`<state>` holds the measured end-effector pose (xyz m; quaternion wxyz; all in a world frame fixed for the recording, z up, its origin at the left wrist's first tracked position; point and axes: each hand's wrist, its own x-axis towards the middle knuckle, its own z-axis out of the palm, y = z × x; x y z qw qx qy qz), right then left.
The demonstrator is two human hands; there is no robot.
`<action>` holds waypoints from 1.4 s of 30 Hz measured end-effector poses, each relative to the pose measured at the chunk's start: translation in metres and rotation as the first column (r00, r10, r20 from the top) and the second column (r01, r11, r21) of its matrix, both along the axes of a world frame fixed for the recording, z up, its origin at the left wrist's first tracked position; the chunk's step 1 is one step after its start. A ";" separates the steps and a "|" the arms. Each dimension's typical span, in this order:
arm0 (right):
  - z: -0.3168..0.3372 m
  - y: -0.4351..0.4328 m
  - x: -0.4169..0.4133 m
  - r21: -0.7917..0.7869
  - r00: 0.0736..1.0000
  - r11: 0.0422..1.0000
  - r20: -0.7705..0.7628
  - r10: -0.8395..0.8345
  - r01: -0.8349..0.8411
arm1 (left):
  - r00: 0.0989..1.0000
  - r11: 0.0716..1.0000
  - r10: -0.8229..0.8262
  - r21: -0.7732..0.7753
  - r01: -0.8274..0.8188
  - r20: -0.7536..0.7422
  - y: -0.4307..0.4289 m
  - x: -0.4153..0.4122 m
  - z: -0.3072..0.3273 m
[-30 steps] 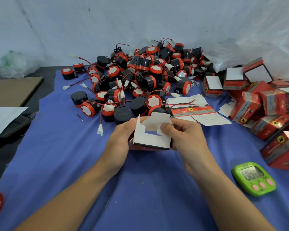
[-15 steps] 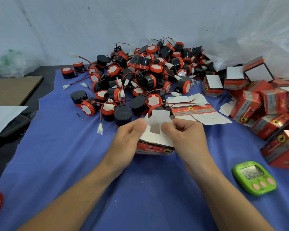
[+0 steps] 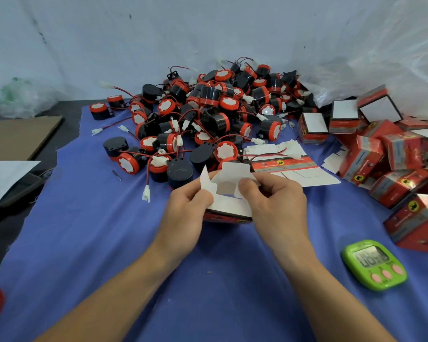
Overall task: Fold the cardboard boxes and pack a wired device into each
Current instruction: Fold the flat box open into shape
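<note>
Fig.: L hand & R hand fingers pinch flaps of box; crease tabs squarely, steady base, then tuck.

- Left hand and right hand both grip one cardboard box over the blue cloth, centre of view.
- Box half folded: white inside faces up, red printed side low at the front, flaps standing open.
- Left hand pinches the left side flap; right hand pinches the right flap.
- Pile of wired devices just behind the hands: black round bodies, red rims, red wires, white plugs.
- Flat box blanks right of the pile, one wire lying across them.
- Folded red boxes heaped far right, some open-topped.
- Green timer right of the right forearm, digits unreadable.
- Brown cardboard sheet at left edge, off the cloth.
</note>
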<state>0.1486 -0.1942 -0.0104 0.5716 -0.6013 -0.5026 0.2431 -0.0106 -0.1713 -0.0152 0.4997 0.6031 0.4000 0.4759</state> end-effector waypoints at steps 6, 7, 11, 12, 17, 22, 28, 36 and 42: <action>0.000 -0.001 -0.002 0.026 0.999 0.999 0.035 0.038 -0.039 | 0.995 0.995 0.088 0.041 -0.086 -0.044 -0.004 0.002 0.000; 0.001 -0.001 -0.003 0.026 0.999 0.999 0.031 0.041 -0.042 | 0.994 0.995 0.092 0.048 -0.089 -0.052 -0.002 0.002 -0.001; 0.000 0.003 0.000 0.005 1.000 1.000 -0.008 0.020 -0.020 | 0.996 0.987 0.019 0.158 -0.006 -0.082 -0.004 -0.001 -0.002; -0.001 0.004 0.000 0.000 0.999 1.000 -0.044 0.017 -0.017 | 0.997 0.984 -0.027 0.175 0.039 -0.070 -0.006 -0.002 -0.002; -0.006 0.006 0.005 -0.036 0.989 0.999 -0.145 -0.005 0.000 | 0.995 0.970 -0.103 0.220 0.099 0.004 -0.008 -0.003 0.001; -0.006 0.004 0.002 0.002 0.997 0.999 -0.060 0.038 -0.038 | 0.980 0.999 0.020 -0.029 -0.015 0.199 -0.004 0.002 0.007; 0.001 0.003 0.007 -0.002 0.971 0.976 -0.094 0.218 -0.219 | 0.974 0.989 0.104 -0.123 -0.080 0.203 0.006 0.000 0.006; 0.003 0.007 0.033 -0.143 0.868 0.876 -0.278 0.412 -0.461 | 0.999 0.999 0.013 -0.031 -0.012 0.051 0.011 -0.001 -0.002; -0.007 0.012 0.022 -0.120 0.952 0.949 -0.136 0.274 -0.291 | 0.999 0.995 0.047 0.085 -0.047 0.002 0.022 -0.003 -0.006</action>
